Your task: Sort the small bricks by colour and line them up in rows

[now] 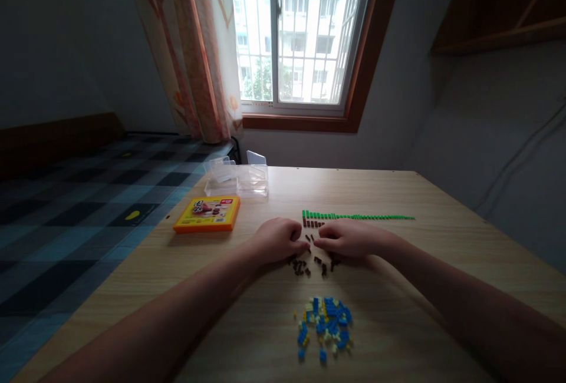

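Observation:
My left hand (279, 240) rests on the table with its fingers curled, the thumb and fingertip close to a small brown brick. Facing it, my right hand (347, 238) is also curled, thumb and index finger drawn together near other brown bricks; whether it pinches one is too small to tell. Loose brown bricks (300, 267) lie just below both hands. Beyond them runs a long row of green bricks (354, 216), sorted from tall to short. A shorter row of brown bricks (312, 224) lines up beneath it, partly covered by my right hand.
Nearer to me is a pile of blue, yellow and cream bricks (327, 321). At the left of the table (442, 277) sit a yellow-orange box (207, 214) and clear plastic containers (239, 180). A bed (101, 194) adjoins the table's left side; a window is behind.

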Demonstrator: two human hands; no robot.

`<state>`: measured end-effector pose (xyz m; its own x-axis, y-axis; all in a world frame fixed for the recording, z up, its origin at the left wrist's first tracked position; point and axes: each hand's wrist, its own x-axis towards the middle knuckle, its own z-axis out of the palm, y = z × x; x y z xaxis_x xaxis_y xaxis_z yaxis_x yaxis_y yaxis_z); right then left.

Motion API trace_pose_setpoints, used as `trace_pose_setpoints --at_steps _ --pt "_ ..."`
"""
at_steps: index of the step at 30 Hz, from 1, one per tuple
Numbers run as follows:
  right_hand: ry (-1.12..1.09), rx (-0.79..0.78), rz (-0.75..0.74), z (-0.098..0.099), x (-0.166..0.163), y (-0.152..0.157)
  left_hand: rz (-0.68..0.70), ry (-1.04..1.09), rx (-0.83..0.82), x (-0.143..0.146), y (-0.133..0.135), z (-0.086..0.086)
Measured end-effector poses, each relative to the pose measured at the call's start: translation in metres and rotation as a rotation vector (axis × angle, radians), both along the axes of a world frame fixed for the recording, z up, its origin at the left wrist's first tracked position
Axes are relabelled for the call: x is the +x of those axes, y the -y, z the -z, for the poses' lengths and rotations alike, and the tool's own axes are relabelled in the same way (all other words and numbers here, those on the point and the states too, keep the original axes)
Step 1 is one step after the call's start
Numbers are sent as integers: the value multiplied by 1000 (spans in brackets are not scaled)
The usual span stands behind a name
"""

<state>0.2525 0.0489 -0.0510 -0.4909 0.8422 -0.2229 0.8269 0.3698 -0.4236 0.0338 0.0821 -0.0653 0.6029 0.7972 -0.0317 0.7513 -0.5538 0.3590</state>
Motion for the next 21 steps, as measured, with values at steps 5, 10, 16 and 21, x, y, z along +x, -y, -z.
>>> trace_pose_setpoints --at_steps 5,10,16,21 --pt "-72 -61 28 0 5 -4 -1 8 -23 -1 -1 -2" --pt "-100 -30 40 4 9 -5 -9 35 -44 -3 -4 -4" --pt "-151 48 27 10 11 -5 -41 34 -4 -1 -2 -3" --pt "-304 192 11 27 18 -6 -6 98 36 -3 -5 2"
